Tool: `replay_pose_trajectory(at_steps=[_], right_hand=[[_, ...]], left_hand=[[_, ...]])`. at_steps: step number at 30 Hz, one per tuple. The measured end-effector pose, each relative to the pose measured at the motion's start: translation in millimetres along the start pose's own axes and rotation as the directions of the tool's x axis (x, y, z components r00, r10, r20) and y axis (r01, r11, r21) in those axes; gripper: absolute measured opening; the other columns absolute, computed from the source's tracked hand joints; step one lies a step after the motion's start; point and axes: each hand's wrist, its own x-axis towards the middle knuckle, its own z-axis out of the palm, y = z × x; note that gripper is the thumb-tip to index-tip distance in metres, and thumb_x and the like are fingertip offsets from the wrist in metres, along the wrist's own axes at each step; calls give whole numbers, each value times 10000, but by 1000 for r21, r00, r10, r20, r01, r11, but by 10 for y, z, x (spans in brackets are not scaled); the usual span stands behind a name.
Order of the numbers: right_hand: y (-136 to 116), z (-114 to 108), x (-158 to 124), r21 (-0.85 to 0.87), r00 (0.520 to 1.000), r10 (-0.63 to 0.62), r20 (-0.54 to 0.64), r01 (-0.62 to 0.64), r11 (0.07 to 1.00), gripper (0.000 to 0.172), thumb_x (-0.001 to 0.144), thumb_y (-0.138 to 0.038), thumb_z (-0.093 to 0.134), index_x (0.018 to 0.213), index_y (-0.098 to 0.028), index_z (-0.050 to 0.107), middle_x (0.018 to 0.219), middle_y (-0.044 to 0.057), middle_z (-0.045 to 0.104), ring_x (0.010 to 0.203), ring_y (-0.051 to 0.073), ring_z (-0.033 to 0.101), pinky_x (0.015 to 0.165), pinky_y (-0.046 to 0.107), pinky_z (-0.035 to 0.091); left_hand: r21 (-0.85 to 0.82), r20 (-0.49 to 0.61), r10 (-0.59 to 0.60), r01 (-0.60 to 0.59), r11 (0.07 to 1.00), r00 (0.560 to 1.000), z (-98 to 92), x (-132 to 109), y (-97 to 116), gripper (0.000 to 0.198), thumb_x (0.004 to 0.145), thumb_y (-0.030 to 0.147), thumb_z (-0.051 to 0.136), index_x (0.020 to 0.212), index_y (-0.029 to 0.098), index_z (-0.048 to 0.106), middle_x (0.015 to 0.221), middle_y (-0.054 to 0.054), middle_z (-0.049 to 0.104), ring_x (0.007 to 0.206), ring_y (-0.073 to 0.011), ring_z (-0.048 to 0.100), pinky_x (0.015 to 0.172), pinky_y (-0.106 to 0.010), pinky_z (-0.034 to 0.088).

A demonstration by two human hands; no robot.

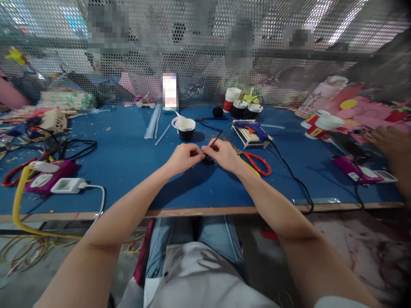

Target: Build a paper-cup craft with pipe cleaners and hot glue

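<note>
My left hand (183,157) and my right hand (222,154) meet over the middle of the blue table, thumbs and fingertips pinched together. Between them is a thin black strand (219,134), one end rising above my right fingers. A dark piece (209,159) shows under the fingertips, largely hidden by them. Just beyond my left hand stands a black-and-white paper cup (186,129) with a white loop at its side. By my right wrist lie red-handled scissors (261,164), partly covered by the forearm.
A blue glue gun (253,128) rests on a small wooden stick rack (245,139), its cable running to the front edge. Behind are a black pom-pom (217,112), several cups (239,109) and a lit phone (170,90). Glue sticks (153,122) lie left. Another person's hand (387,143) is at right.
</note>
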Motion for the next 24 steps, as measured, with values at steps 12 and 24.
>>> replay_pose_trajectory(at_steps=[12,24], right_hand=[[31,53,2,4,997,-1,-77,2,1000,367,711,-477,596,579,-157,475,496,-37,438,481,71,358,474,226,284],[20,-2,-3,6,1000,-22,13,22,1000,345,743,-491,557,669,-159,502,537,-31,462,501,80,386,472,220,308]], left_hand=[[57,-19,31,-30,998,999,43,-10,4,182,711,288,539,637,123,555,573,2,525,534,-81,424,504,-205,313],[-121,36,-35,39,992,999,-1,-15,50,226,703,332,554,624,120,553,539,17,454,503,-63,356,475,-201,265]])
